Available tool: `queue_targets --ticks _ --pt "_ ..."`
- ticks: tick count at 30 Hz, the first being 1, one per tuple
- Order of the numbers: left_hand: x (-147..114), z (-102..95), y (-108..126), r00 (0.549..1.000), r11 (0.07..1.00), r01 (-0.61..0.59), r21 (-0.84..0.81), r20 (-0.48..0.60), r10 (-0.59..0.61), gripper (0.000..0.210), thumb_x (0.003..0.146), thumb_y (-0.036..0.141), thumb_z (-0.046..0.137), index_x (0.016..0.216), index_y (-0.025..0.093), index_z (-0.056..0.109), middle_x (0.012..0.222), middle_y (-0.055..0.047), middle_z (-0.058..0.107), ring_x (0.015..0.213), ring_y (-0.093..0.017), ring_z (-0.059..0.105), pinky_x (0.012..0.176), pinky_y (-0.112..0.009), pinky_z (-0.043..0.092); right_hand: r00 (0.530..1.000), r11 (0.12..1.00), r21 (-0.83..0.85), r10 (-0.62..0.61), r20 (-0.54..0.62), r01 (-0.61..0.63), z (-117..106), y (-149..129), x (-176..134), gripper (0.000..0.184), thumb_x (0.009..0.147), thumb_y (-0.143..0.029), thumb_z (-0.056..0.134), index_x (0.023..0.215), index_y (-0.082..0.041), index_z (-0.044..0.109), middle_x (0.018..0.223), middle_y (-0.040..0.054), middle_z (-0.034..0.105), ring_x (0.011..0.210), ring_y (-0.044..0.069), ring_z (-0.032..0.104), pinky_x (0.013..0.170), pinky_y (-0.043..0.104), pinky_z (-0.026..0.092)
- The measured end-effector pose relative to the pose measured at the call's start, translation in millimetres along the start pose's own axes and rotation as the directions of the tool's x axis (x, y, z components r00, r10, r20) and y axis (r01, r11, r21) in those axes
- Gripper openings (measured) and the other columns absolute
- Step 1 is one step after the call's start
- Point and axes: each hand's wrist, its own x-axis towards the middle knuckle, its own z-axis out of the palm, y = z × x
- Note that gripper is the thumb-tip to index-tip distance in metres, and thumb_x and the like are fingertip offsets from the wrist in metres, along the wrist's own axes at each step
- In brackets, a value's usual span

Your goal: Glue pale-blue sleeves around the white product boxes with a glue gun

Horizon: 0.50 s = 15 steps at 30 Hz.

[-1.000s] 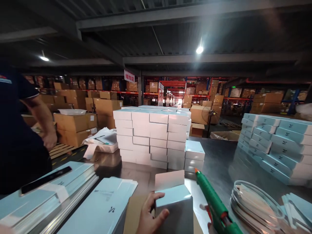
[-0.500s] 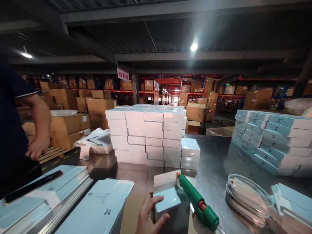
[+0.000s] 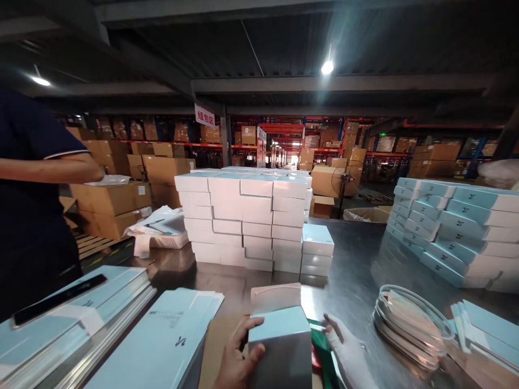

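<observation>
My left hand (image 3: 239,354) grips the near left side of a light-blue-topped box (image 3: 279,346), with thumb and fingers apart on its edge. A pale flap (image 3: 275,294) stands up behind the box's top. Just right of the box, a green glue gun (image 3: 322,351) shows in part, low down and partly covered. My right hand (image 3: 348,348) is beside the glue gun, fingers spread and loosely curved, apparently not wrapped round it. Under the box, brown cardboard (image 3: 217,346) shows to the left.
Stacked white boxes (image 3: 243,221) stand ahead, and more blue-and-white boxes (image 3: 458,232) at right. Round clear dishes (image 3: 411,329) lie right of my hand. Blue flat packs (image 3: 162,335) and a phone (image 3: 60,300) lie left. A person (image 3: 36,200) stands at far left.
The glue gun has dropped from the box's flap to low beside the box. My right hand has risen into view with its fingers off the gun. The person's arm at left is raised.
</observation>
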Motion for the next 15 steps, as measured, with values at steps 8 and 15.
queue_targets --ticks 8,15 --pt "-3 11.8 8 0.986 0.982 -0.144 -0.121 -0.107 0.131 0.038 0.082 0.054 0.088 0.103 0.025 0.074 0.139 -0.015 0.072 0.133 -0.037 0.069 0.102 -0.04 0.061 0.827 0.967 0.181 -0.246 0.506 0.177 42 -57 4 0.071 0.082 -0.069 0.077 0.132 -0.02 0.068 0.147 0.0167 0.065 0.139 0.039 0.058 0.122 0.054 0.041" --pt "11 -0.3 39 0.895 0.916 -0.398 -0.037 0.203 0.397 0.029 0.096 0.051 0.076 0.12 0.034 0.082 0.123 -0.01 0.079 0.134 -0.031 0.067 0.116 -0.05 0.052 0.8 0.886 -0.032 -0.401 0.447 0.462 16 -10 -14 0.035 0.089 -0.019 0.072 0.121 -0.03 0.079 0.168 0.0122 0.047 0.154 0.033 0.046 0.125 0.055 0.04"
